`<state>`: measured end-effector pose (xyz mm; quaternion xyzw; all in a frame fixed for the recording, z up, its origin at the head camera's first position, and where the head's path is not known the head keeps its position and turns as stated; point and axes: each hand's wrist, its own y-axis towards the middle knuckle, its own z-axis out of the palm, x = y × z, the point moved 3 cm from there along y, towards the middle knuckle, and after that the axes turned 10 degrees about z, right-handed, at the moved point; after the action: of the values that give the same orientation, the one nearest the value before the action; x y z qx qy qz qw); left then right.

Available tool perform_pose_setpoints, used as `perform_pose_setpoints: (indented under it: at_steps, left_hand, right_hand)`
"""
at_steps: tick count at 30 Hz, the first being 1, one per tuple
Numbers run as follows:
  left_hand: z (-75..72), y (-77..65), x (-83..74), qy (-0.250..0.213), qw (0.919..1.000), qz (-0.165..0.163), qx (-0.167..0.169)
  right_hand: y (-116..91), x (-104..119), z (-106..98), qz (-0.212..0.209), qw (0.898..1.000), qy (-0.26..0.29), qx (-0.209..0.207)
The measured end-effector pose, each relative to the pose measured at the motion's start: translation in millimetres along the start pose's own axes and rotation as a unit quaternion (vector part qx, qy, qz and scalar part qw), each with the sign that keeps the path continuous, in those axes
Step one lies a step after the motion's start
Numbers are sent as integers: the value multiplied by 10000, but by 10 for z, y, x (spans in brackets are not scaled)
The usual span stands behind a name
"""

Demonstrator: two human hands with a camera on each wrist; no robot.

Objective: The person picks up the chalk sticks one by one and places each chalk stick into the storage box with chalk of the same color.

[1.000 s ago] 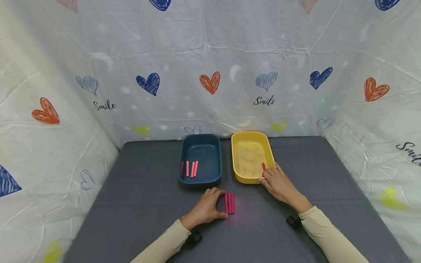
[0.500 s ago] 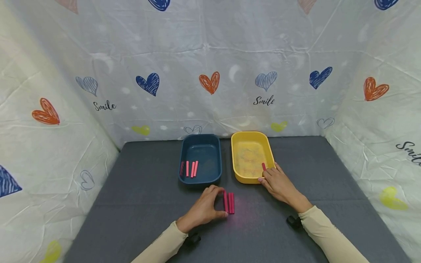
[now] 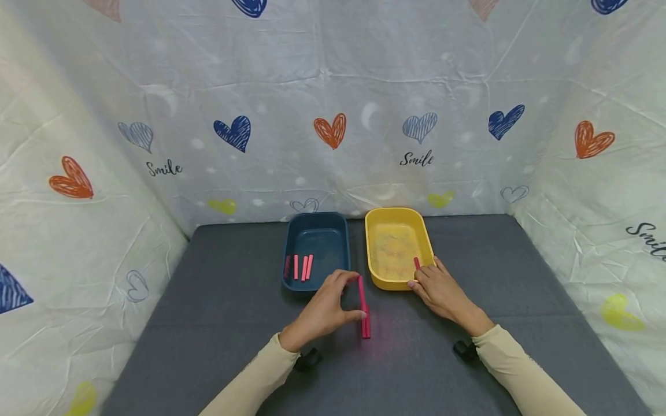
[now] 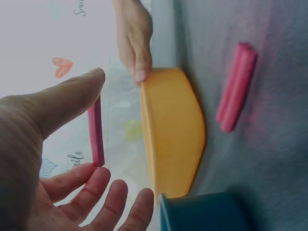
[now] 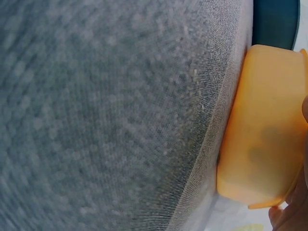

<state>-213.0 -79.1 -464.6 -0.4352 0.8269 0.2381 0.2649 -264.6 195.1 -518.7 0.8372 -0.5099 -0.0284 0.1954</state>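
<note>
Pinching one pink stick [image 4: 96, 134] by its two ends, thumb opposite fingertip, the left hand [image 3: 321, 307] holds it above the table [image 3: 234, 323], apart from the two sticks [image 4: 238, 86] lying together there. Right hand [image 3: 444, 293] clamped on the near right corner of the yellow tray [image 3: 390, 248]; I cannot tell whether it also grips the red stick [image 3: 417, 263] inside. Probable fault: uneven end pressure could pivot the pinched stick loose. Second: a low path might clip the tray's near wall.

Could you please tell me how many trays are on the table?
2: the dark blue tray on the left, and the yellow tray close beside it on the right, held by the right hand.
</note>
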Motion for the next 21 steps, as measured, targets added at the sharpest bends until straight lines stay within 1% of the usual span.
perform_pose_setpoints:
  at_steps: [5,9,12,16,21]
  left_hand:
    - [-60,141,-21,-51,9998,-97,-142]
    - [-71,279,-36,-59,9996,-150,-232]
    - [-60,384,-44,-30,9996,-96,-267]
    - [-37,521,-45,-111,9994,25,-321]
    - [1,684,-18,-131,9991,203,-346]
  right_hand:
    - [1,-5,0,7,10000,3,-7]
    - [-2,-9,-6,14,10000,61,-19]
    - [-1,-7,-7,5,10000,65,-27]
    - [4,-4,-5,22,10000,11,-14]
    - [4,-7,-5,52,10000,-26,15]
